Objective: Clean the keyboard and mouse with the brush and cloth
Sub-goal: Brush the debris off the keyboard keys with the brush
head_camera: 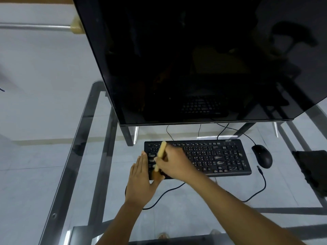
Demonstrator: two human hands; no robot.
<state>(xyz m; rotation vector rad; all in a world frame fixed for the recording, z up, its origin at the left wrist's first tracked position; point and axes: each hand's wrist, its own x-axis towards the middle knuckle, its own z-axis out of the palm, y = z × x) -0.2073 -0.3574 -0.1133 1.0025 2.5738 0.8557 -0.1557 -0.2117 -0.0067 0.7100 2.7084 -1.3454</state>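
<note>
A black keyboard lies on the glass desk below the monitor. My right hand grips a pale wooden-handled brush over the keyboard's left end; the bristles are hidden near the lower left keys. With straight fingers, my left hand rests flat against the keyboard's left edge. A black mouse sits to the right of the keyboard. At the desk's right edge lies a dark cloth.
A large dark monitor stands just behind the keyboard on metal legs. Black cables run from mouse and keyboard across the glass in front. The desk's metal frame runs along the left side.
</note>
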